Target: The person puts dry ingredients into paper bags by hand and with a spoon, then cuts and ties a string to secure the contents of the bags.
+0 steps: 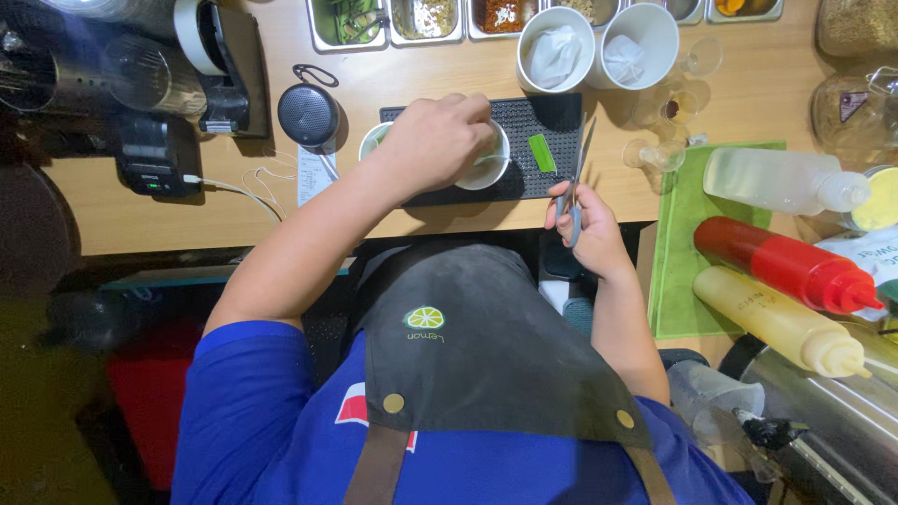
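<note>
The left hand (440, 140) lay palm down over a round white bowl (486, 166), its fingers curled over the bowl's rim and into its mouth; whether they pinched anything inside could not be told. The bowl stood on a black ribbed rubber mat (535, 117) near the front edge of the pale wooden surface (449, 70). The right hand (587, 224) was closed around the handles of a pair of grey metal scissors (577, 173), the blades pointing up and away from the person and lying over the right part of the mat. Just left of the blades a small flat green strip (542, 152) lay on the mat, apart from the bowl. Beyond the mat stood 2 white round cups (599, 42), each holding a crumpled white packet, and behind them a row of steel trays (426, 21) with mixed contents. A small round black speaker (307, 114) sat left of the bowl. To the right, on a green cloth (687, 243), lay 3 squeeze bottles on their sides: a clear one (781, 180), a red one (786, 264) and a yellow one (781, 323). The person wore a blue shirt under a dark apron (477, 337).
</note>
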